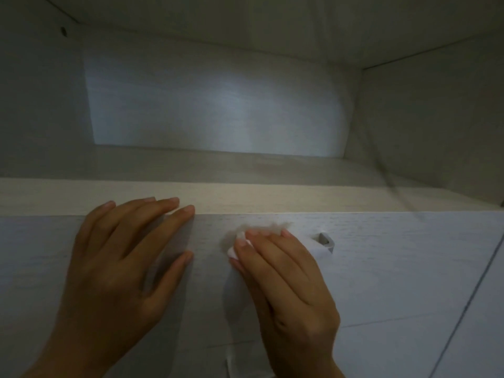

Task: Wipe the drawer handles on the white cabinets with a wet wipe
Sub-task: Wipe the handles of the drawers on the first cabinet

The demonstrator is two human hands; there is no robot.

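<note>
A white drawer front [395, 268] fills the lower half of the view. Its grey handle [326, 241] shows only at its right end. My right hand [286, 282] covers the rest of it, fingers bent over the handle with a white wet wipe [234, 251] held beneath them. The wipe pokes out at the fingertips, and a strip of it hangs down below the hand. My left hand [122, 263] lies flat on the drawer front to the left, fingers straight, with the fingertips reaching its top edge.
Above the drawer is an open white cabinet shelf [245, 195], dim inside, with a pale back panel [218, 105]. A dark seam [471, 296] runs down the drawer front at the right.
</note>
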